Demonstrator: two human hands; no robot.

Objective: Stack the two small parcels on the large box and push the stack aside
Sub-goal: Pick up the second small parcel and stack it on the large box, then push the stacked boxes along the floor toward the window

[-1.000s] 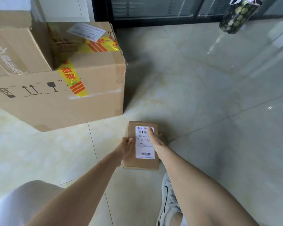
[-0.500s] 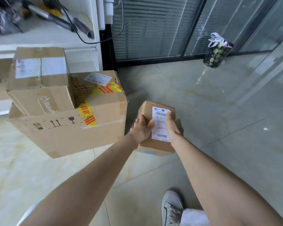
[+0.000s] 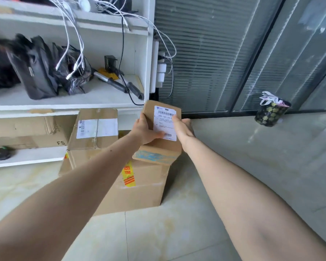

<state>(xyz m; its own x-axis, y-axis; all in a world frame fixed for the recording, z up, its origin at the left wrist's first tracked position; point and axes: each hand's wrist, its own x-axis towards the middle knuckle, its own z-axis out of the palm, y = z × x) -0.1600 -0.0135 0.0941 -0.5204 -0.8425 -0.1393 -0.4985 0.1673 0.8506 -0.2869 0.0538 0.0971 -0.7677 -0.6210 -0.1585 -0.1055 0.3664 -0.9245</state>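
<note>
A small brown parcel (image 3: pixel 159 149) with a white barcode label is in the air above the right part of the large box's top. My left hand (image 3: pixel 146 129) grips its left side and my right hand (image 3: pixel 183 128) grips its right side. The large cardboard box (image 3: pixel 139 189), marked with yellow and red tape, stands on the floor. Another small parcel (image 3: pixel 94 129) with a white label rests on the left part of its top. My forearms hide part of the large box.
White shelves (image 3: pixel 68 104) behind the boxes hold black bags, cables and tools; a flat carton (image 3: pixel 24 131) lies on a lower shelf. A dark floral pot (image 3: pixel 270 114) stands at the right by the glass wall. Pale tiled floor (image 3: pixel 233 157) stretches to the right.
Both hands lifted the labelled parcel off the floor and carried it up and left, over the large box. The view tilted upward, revealing the shelves.
</note>
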